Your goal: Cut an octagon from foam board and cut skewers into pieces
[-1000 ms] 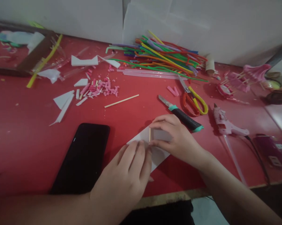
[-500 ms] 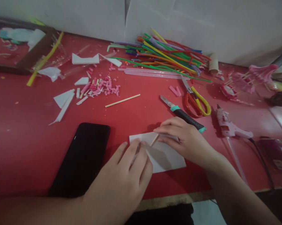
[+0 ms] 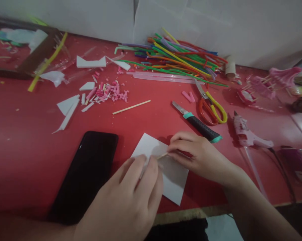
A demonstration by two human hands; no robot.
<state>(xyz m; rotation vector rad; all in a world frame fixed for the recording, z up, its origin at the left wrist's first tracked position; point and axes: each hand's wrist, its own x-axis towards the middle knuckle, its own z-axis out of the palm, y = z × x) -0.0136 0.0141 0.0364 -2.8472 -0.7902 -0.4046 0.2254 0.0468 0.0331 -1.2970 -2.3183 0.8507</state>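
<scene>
Where the phone (image 3: 87, 174) lay dark at lower left on the red counter (image 3: 27, 140), the left hand (image 3: 130, 201) came in just right of it, palm down, its fingers (image 3: 151, 167) bent onto the near left edge of the white card (image 3: 174, 179). Whether they pinched anything I could not tell; they seemed only to press the card flat. A short stick (image 3: 163, 155) lay on the card between the two hands, at lower centre of the frame. Its long axis ran nearly level, tipped slightly up to the right, one end pointing at the left fingertips and the other hidden in the right hand (image 3: 198, 157). That hand was the nearer one, its thumb and forefinger closed narrowly on the stick's right end. The card itself sat as a skewed diamond, one corner aimed at the counter's near edge. Above right lay the knife (image 3: 198, 123), scissors (image 3: 211, 107) and pink glue gun (image 3: 248, 135), all apart from both hands.
</scene>
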